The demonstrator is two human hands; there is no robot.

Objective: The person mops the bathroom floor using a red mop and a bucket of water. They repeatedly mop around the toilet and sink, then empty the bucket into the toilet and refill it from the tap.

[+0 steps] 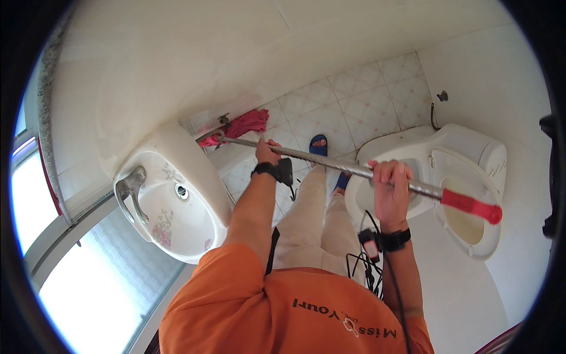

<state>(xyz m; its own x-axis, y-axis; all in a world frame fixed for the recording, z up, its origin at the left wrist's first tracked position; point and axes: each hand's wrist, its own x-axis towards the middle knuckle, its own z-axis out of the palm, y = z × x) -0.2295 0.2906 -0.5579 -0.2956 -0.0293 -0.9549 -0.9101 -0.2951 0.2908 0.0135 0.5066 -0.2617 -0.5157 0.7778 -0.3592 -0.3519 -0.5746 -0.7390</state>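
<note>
Mop [330,162] slants across the person's front, its pink cloth [250,122] low beside the washbasin [194,218]. Left hand [268,152] is wrapped around the lower shaft; right hand [391,186] grips it just below the red handle sleeve [471,206]. The metal shaft looks stiff, probably light, and likely slick when wet; the soft cloth would weigh more soaked. A wide two-handed hold suits it, the sleeve probably offering surer friction.

You've got 1 fisheye view off the left side of your head, looking down, your shirt [289,327] super close, the floor [368,97] farther off.
</note>
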